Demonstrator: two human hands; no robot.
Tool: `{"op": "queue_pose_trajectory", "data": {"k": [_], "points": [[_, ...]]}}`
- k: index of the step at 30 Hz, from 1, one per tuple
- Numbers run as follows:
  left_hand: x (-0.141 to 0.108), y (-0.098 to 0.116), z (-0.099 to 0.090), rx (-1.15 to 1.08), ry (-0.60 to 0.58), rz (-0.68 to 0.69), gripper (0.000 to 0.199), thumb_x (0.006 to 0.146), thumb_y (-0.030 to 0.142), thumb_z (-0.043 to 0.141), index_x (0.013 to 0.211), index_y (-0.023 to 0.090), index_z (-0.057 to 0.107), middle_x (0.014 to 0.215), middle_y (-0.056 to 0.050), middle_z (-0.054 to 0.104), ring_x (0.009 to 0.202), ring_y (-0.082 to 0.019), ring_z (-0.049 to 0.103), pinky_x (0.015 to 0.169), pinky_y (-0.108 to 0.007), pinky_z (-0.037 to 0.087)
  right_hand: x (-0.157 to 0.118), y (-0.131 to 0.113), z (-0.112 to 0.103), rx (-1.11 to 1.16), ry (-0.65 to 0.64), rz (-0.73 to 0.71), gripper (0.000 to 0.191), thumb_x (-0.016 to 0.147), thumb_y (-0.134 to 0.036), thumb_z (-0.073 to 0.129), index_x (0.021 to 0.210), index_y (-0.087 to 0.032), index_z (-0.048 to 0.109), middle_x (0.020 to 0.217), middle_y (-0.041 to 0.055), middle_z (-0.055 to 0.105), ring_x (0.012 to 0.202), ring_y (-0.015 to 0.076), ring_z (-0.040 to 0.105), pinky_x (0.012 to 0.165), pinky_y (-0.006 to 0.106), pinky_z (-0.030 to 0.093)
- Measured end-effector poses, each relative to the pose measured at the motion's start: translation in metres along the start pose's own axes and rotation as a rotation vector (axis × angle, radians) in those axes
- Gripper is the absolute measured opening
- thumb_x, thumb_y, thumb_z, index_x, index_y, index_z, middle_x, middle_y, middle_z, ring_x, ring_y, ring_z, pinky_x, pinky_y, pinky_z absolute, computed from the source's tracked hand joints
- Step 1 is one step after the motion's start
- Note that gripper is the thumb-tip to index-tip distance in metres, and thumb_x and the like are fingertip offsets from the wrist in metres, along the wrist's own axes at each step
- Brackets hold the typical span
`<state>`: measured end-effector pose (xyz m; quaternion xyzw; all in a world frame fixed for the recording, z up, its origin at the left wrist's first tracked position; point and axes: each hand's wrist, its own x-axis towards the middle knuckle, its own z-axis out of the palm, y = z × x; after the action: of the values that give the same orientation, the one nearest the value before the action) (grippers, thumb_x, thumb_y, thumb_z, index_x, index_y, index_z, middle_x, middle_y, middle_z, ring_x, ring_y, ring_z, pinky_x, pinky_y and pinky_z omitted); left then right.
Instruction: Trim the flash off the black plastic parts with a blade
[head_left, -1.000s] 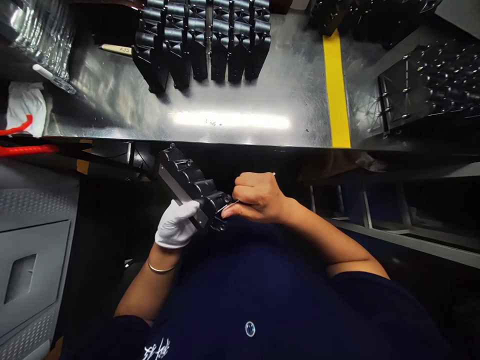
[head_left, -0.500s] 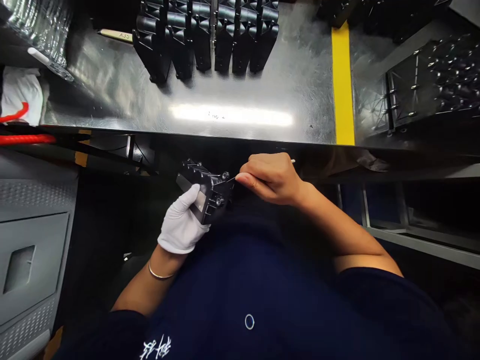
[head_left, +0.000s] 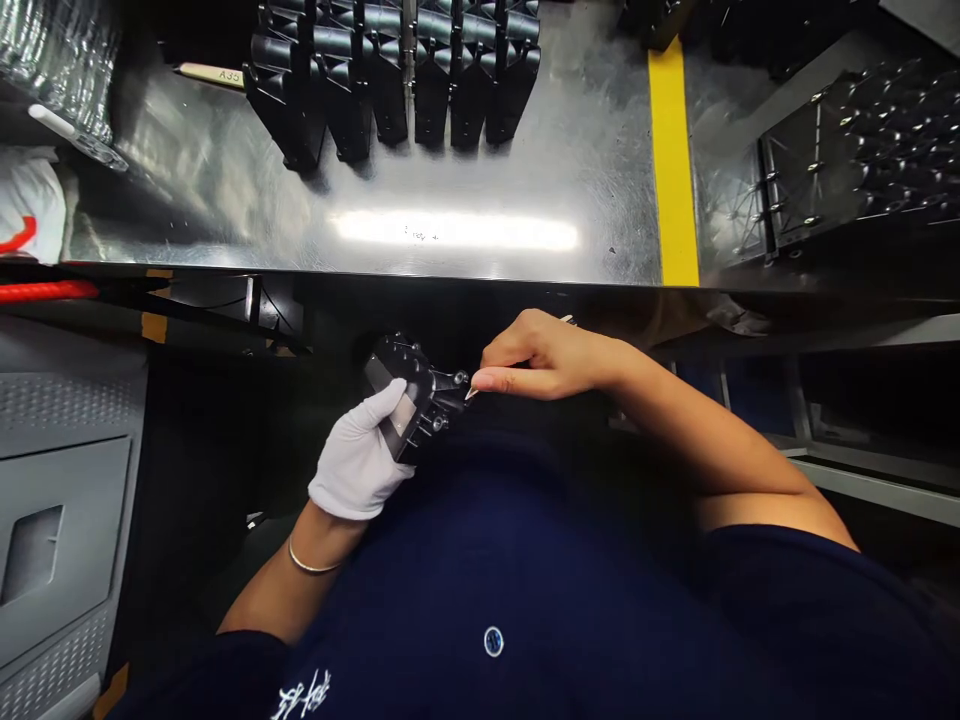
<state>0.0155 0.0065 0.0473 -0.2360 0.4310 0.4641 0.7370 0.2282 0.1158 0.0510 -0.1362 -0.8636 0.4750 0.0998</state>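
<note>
Gloved left grip [head_left: 360, 462] — black part [head_left: 411, 390].

The bench [head_left: 225, 200] is scratched, shiny sheet metal. The part [head_left: 409, 385] at centre and the row of parts [head_left: 390, 80] at the top look like black, slightly glossy plastic. A white cloth glove [head_left: 360, 460] looks smooth.

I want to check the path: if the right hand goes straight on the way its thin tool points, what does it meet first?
Most likely the black plastic part in the gloved left hand; the right hand aims its thin tool there.
</note>
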Motion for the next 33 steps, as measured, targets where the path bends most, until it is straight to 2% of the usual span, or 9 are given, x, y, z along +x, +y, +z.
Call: {"op": "queue_pose_trajectory", "data": {"k": [3,6,9,12,18,25,27,30,33], "points": [[0.003,0.007,-0.001,-0.023,-0.013,0.081,0.037,0.102,0.015,0.035,0.105,0.014,0.072,0.075,-0.004,0.078,0.070,-0.013,0.076,0.076,-0.020,0.061,-0.004,0.002,0.003,0.299,-0.146,0.037,0.044,0.097,-0.043,0.053,0.069,-0.014,0.071,0.053,-0.0023,0.053,0.048,0.0054,0.044,0.048,0.021,0.033],[0.004,0.014,0.001,-0.092,-0.043,0.199,0.045,0.104,0.019,0.030,0.089,0.017,0.072,0.071,0.000,0.078,0.062,-0.009,0.074,0.061,-0.012,0.058,-0.002,0.004,0.015,0.367,0.237,0.165,0.047,0.096,-0.049,0.051,0.079,-0.013,0.075,0.056,-0.0010,0.055,0.053,0.0073,0.048,0.052,0.022,0.037],[0.004,0.014,0.002,-0.104,-0.072,0.206,0.058,0.105,0.018,0.022,0.075,0.018,0.072,0.067,0.001,0.077,0.058,-0.006,0.072,0.056,-0.009,0.055,0.007,0.004,0.035,0.369,0.608,0.249,0.046,0.092,-0.055,0.055,0.080,-0.015,0.076,0.063,0.0000,0.057,0.062,0.0097,0.052,0.059,0.024,0.041],[0.005,0.009,0.003,-0.102,-0.110,0.193,0.066,0.105,0.014,0.015,0.070,0.018,0.071,0.067,0.000,0.077,0.058,-0.005,0.072,0.061,-0.009,0.056,0.018,-0.001,0.057,0.448,0.743,0.301,0.043,0.086,-0.058,0.062,0.081,-0.017,0.074,0.072,0.0010,0.061,0.069,0.0110,0.054,0.064,0.025,0.044],[0.010,0.002,0.002,-0.067,-0.185,0.169,0.072,0.104,0.012,0.008,0.072,0.016,0.073,0.068,-0.002,0.077,0.061,-0.008,0.074,0.060,-0.011,0.057,0.034,-0.017,0.088,0.665,0.878,0.383,0.046,0.082,-0.062,0.064,0.073,-0.017,0.063,0.066,-0.0023,0.054,0.061,0.0085,0.046,0.058,0.024,0.041],[0.014,-0.004,-0.009,-0.178,-0.347,0.029,0.062,0.106,0.020,0.016,0.087,0.020,0.076,0.080,-0.001,0.080,0.072,-0.007,0.075,0.071,-0.011,0.057,0.044,-0.011,0.114,0.702,1.288,0.420,0.046,0.086,-0.066,0.056,0.077,-0.021,0.055,0.061,-0.0060,0.041,0.051,0.0067,0.035,0.046,0.021,0.030],[0.010,-0.002,-0.007,-0.166,-0.295,0.037,0.058,0.106,0.023,0.019,0.096,0.021,0.076,0.077,-0.001,0.079,0.069,-0.007,0.075,0.068,-0.011,0.057,0.037,-0.008,0.107,0.625,1.228,0.389,0.043,0.091,-0.061,0.052,0.080,-0.020,0.058,0.059,-0.0062,0.041,0.050,0.0066,0.036,0.045,0.021,0.031],[0.004,0.002,0.002,-0.128,-0.150,0.065,0.050,0.106,0.022,0.023,0.110,0.021,0.074,0.071,0.000,0.077,0.063,-0.007,0.073,0.065,-0.011,0.056,0.020,-0.007,0.090,0.289,0.995,0.232,0.034,0.096,-0.044,0.052,0.080,-0.017,0.065,0.064,-0.0007,0.058,0.057,0.0090,0.051,0.055,0.023,0.043],[-0.001,0.004,0.010,-0.124,-0.067,0.083,0.048,0.105,0.017,0.025,0.110,0.020,0.073,0.063,0.001,0.074,0.060,-0.007,0.072,0.064,-0.011,0.057,0.008,-0.007,0.076,-0.021,0.876,0.076,0.027,0.097,-0.031,0.053,0.080,-0.016,0.068,0.068,0.0032,0.065,0.060,0.0110,0.057,0.058,0.024,0.046]]}}
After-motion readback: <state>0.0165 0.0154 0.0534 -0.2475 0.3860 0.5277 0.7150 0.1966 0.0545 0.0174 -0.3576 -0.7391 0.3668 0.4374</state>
